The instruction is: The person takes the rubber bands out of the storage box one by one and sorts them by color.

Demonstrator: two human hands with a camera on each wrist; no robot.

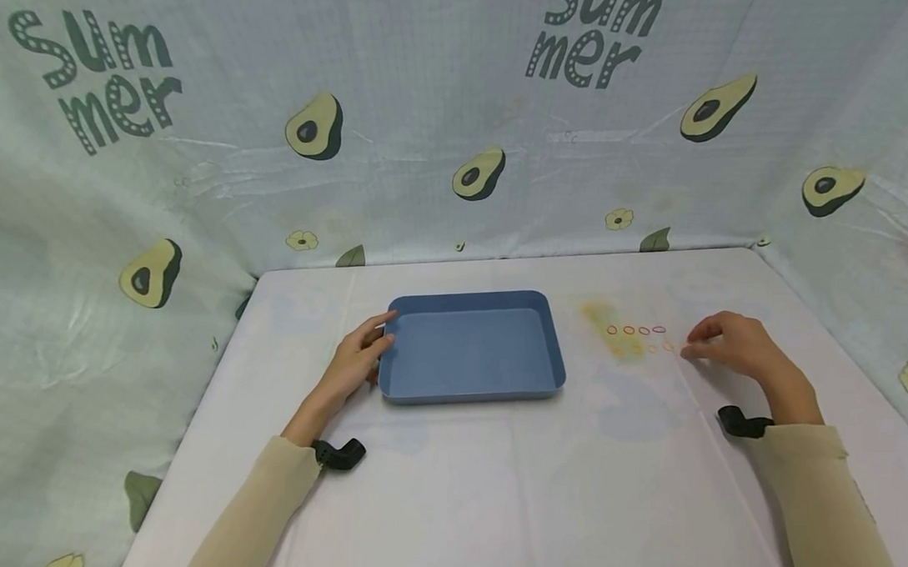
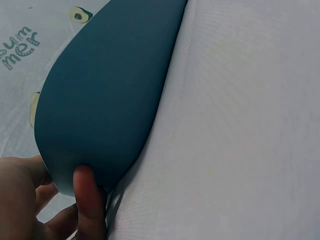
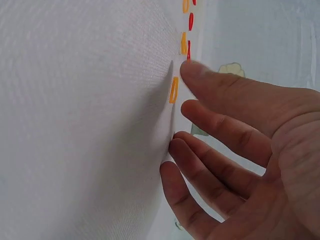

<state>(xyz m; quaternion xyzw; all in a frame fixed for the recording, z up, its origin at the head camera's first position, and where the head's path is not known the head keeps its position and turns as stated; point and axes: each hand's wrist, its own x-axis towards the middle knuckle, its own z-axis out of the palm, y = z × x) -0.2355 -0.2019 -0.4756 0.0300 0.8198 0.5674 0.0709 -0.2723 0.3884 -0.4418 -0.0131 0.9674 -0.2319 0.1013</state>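
Observation:
A shallow blue rectangular tray (image 1: 472, 351) lies flat near the middle of the table. My left hand (image 1: 351, 362) holds its left end, fingertips at the rim; the left wrist view shows a finger against the tray's outer wall (image 2: 105, 100). Right of the tray lie small rings in two rows: several red rings (image 1: 628, 330) behind, several orange rings (image 1: 667, 347) in front. Just to the right of them, my right hand (image 1: 740, 343) hovers low over the cloth, its fingers loosely bent. In the right wrist view, the thumb tip overlaps the ring rows, with an orange ring (image 3: 173, 90) close below it.
White cloth covers the table (image 1: 447, 483). Around the rings shows a yellowish stain (image 1: 599, 314). A cloth wall (image 1: 401, 81) printed with avocados and lettering rises behind and at both sides. Black wrist devices (image 1: 339, 455) sit on both wrists.

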